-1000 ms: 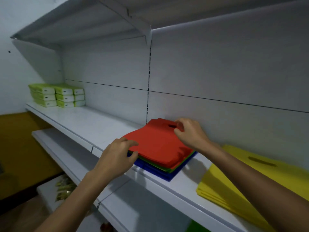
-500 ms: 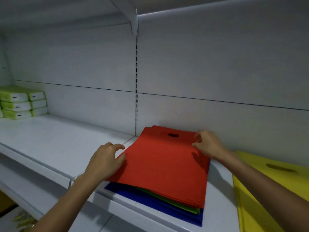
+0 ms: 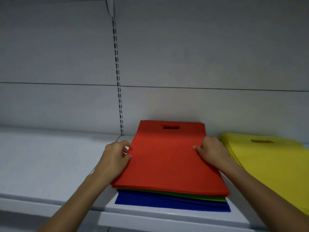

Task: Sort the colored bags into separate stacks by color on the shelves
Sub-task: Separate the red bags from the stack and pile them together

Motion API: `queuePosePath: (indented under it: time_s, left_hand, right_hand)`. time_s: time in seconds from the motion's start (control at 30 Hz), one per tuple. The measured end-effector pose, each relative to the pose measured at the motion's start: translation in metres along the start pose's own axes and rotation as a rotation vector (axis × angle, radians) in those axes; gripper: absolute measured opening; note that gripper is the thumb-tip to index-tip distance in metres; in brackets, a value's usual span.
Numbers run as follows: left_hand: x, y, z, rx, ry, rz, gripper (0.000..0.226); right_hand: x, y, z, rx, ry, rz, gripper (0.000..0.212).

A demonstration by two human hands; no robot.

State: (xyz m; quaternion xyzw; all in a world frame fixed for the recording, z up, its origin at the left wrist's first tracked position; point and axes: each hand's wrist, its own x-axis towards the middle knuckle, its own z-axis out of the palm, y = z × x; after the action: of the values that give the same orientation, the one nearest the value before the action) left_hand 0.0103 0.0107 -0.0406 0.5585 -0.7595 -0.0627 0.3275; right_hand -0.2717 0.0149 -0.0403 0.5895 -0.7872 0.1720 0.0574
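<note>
Now, red bags (image 3: 168, 158): a bundle of flat, rectangular red fabric carriers, topmost on the mixed pile, lying dead ahead and between the two hands.
Long axis: it runs from the front lip of the white metal shelf (image 3: 41, 164) straight back to the grey back panel (image 3: 200, 56). The slot-shaped handle cut-out (image 3: 170, 127) is at the far end, and the near short edge faces the person.
Pile beneath: green bags (image 3: 184, 195), thin fabric ones, sit directly under the red. Dark blue bags (image 3: 167, 203) of the same cloth lie at the bottom, on the shelf. Both layers stick out past the red at the near edge.
Left hand (image 3: 115, 158): at the left long edge, roughly midway along it, with thumb and fingers curled and pinching that edge.
Right hand (image 3: 212, 151): at the right long edge, opposite the other, thumb on the top face. The fingers are hidden past the edge, and it reads as gripping the bundle.
Nearer hand: neither. The two sit evenly either side of the axis, so this looks like a two-handed lift.
Neighbours: yellow bags (image 3: 267, 161), a stack of flat fabric ones, lie just beside the right hand. The shelf board runs on to the left.
Coming move, as judged: the bundle comes up off the green and goes sideways to its own spot, most likely leftward.
Risk: a grip reaching below the red could drag green along.
</note>
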Motion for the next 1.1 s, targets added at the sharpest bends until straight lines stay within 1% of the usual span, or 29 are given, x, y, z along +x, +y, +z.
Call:
queuePosePath:
  time_s: [0.13, 0.17, 0.23, 0.33, 0.4, 0.5, 0.57, 0.63, 0.67, 0.77, 0.87, 0.97, 1.1]
  left_hand:
    - [0.004, 0.005, 0.006, -0.050, -0.028, 0.019, 0.027]
    - [0.004, 0.006, 0.008, -0.051, -0.036, 0.036, 0.027]
    - [0.003, 0.010, 0.013, -0.044, -0.031, 0.087, 0.026]
    - [0.000, 0.015, 0.017, 0.002, 0.001, 0.155, 0.029]
    - [0.001, 0.014, 0.013, -0.002, 0.036, 0.181, 0.028]
    - [0.008, 0.016, 0.008, -0.014, 0.120, 0.220, 0.027]
    - [0.011, 0.026, 0.010, -0.007, 0.145, 0.245, 0.026]
    - [0.013, 0.042, 0.015, -0.009, 0.157, 0.277, 0.026]
    - [0.014, 0.053, 0.018, -0.013, 0.155, 0.301, 0.028]
    - [0.015, 0.098, 0.031, -0.027, 0.108, 0.396, 0.042]
    - [0.012, 0.157, 0.052, -0.088, 0.055, 0.491, 0.047]
    - [-0.004, 0.224, 0.084, -0.150, 0.006, 0.630, 0.054]
    - [-0.040, 0.321, 0.130, -0.270, -0.098, 0.713, 0.069]
  right_hand:
    - [0.004, 0.011, -0.001, 0.187, -0.019, 0.120, 0.045]
    - [0.003, 0.012, -0.002, 0.217, 0.004, 0.156, 0.046]
    - [-0.001, 0.012, -0.002, 0.212, 0.102, 0.191, 0.042]
    - [-0.010, 0.009, -0.002, 0.143, 0.250, 0.138, 0.028]
    - [-0.011, 0.009, -0.005, 0.198, 0.316, 0.069, 0.022]
    - [-0.013, 0.016, -0.021, 0.339, 0.404, -0.021, 0.025]
    - [-0.018, 0.026, -0.034, 0.345, 0.460, -0.053, 0.024]
    - [-0.026, 0.045, -0.049, 0.316, 0.492, -0.039, 0.022]
    - [-0.031, 0.056, -0.056, 0.302, 0.501, -0.016, 0.024]
    - [-0.056, 0.098, -0.081, 0.255, 0.522, 0.055, 0.033]
    - [-0.089, 0.151, -0.109, 0.208, 0.528, 0.148, 0.039]
    - [-0.132, 0.215, -0.137, 0.095, 0.513, 0.245, 0.038]
    - [-0.194, 0.304, -0.174, -0.018, 0.503, 0.390, 0.035]
